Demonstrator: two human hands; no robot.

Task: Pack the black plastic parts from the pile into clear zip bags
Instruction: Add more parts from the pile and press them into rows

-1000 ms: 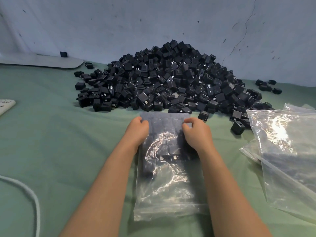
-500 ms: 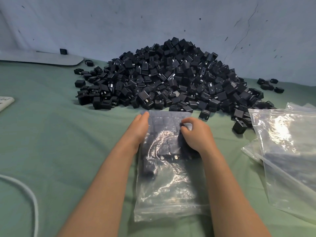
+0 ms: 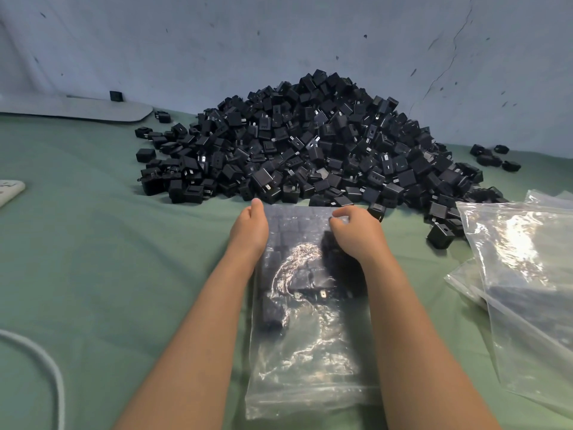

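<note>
Zip bag lies flat on the table btw both forearms. Black parts sit in rows at its far end, just short of the pile. Left hand: grip released, fingers straight along the bag's left edge. Right hand: grip clenched, seems to pinch the film near the far right corner.

Prob. step: squaring the rows. Use left as a fence and nudge parts thru the film w/ right. Keep rows one layer, no tearing, so the near end zips.

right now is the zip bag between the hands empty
No, rows of black parts show through the clear zip bag lying between the left hand and right hand.
</note>
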